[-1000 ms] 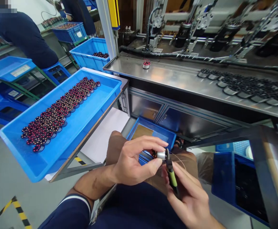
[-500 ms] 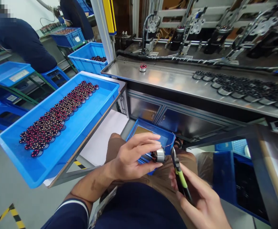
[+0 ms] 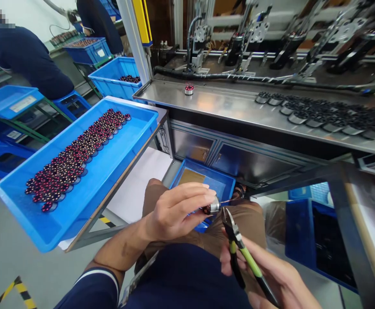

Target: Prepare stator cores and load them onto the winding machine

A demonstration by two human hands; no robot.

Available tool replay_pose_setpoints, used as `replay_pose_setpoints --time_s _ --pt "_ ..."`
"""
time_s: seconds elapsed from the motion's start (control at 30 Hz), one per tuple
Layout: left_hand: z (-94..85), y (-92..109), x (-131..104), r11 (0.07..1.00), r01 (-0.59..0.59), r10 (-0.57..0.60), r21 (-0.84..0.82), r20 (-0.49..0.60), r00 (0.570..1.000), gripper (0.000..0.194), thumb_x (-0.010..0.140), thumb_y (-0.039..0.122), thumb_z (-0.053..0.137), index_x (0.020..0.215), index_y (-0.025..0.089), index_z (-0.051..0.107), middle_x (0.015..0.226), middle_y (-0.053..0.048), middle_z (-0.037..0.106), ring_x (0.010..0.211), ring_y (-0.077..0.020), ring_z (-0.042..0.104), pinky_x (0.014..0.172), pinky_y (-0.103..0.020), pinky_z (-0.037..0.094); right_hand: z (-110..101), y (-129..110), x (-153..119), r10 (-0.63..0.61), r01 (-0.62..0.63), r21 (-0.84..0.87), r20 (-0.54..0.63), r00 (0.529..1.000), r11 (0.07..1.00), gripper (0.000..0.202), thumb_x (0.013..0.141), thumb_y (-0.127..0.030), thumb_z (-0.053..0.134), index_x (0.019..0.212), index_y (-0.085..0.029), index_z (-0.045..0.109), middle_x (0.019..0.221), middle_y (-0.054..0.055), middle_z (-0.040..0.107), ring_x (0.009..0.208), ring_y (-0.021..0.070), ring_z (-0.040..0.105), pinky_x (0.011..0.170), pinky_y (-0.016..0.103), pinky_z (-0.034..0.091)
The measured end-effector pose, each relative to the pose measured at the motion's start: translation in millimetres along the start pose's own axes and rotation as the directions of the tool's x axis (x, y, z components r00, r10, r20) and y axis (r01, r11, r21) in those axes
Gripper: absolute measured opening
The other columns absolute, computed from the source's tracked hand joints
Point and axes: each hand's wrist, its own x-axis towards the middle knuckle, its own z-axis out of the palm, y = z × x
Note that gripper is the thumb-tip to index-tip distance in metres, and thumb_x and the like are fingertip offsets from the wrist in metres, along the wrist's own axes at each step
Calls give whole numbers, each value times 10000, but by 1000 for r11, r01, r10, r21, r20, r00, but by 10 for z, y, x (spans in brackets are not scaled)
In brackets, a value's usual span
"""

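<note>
My left hand (image 3: 177,210) is closed on a small motor stator (image 3: 213,207), a silver ring with copper windings, held on its side above my lap. A thin copper wire (image 3: 226,201) sticks out from it to the right. In my right hand (image 3: 264,266) is a pair of cutting pliers (image 3: 239,244) with green and black handles. The handles are spread and the jaws point up and left, just below and right of the stator, near the wire. My palm hides part of the stator.
At left, a blue tray (image 3: 142,128) holds rows of wound stators (image 3: 78,154). One red-topped stator (image 3: 189,89) stands on the metal ledge (image 3: 219,101), with many dark ones (image 3: 329,113) farther right. Below lies a blue bin (image 3: 221,182). Two people sit at the back left.
The pliers' handles have spread apart, and the tool has come slightly lower and to the left. The stator has turned a little in my left hand. The view has shifted slightly.
</note>
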Motion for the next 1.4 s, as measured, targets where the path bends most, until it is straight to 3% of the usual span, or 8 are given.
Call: replay_pose_setpoints --time_s 0.13,0.4,0.8,1.07,1.27,1.4 --pt "8 12 27 999 -10 9 -36 -22 1000 489 801 0 769 1246 88 585 1091 -178 784 1069 -225 754 946 -379 663 7 -15 28 33 -32 -34 7 999 999 622 837 -255 701 1451 -223 608 1124 144 758 982 286 760 923 364 613" --pt "14 25 1 996 13 -13 -87 2 1000 543 784 -63 740 1269 97 556 1116 -185 785 1158 -239 729 966 -374 652 20 -22 49 12 -11 -62 11 1000 998 634 849 -265 681 1472 -210 580 1104 143 750 953 262 753 892 338 619" --pt "-7 -9 -18 995 44 -43 -88 13 999 522 824 -42 704 1296 120 549 1131 -180 784 1168 -235 724 958 -382 652 79 4 108 -12 11 -18 -39 999 1000 509 927 -216 607 1436 -232 613 944 99 733 746 177 710 714 244 616" --pt "-14 -69 -60 1000 -3 3 19 -21 1000 406 856 16 699 1245 104 622 1127 -156 762 1093 -216 734 962 -374 644 -67 65 124 -75 70 -81 -52 996 994 575 918 -173 610 1480 -278 548 1135 99 725 977 219 738 922 288 596" --pt "-53 -79 -57 998 16 -15 57 -15 1000 289 894 85 686 1178 135 681 1107 -124 730 1069 -203 715 916 -353 645 -42 60 160 -56 53 -40 -68 996 998 610 897 -118 593 1458 -355 565 1126 51 734 950 192 744 904 259 594" --pt "-82 -101 -54 998 54 -53 25 -64 997 387 840 81 757 1215 132 679 1114 -145 742 1055 -215 724 918 -356 642 6 0 228 -58 50 -90 -89 994 995 577 871 -153 625 1436 -266 597 1103 87 743 953 226 747 881 279 609"
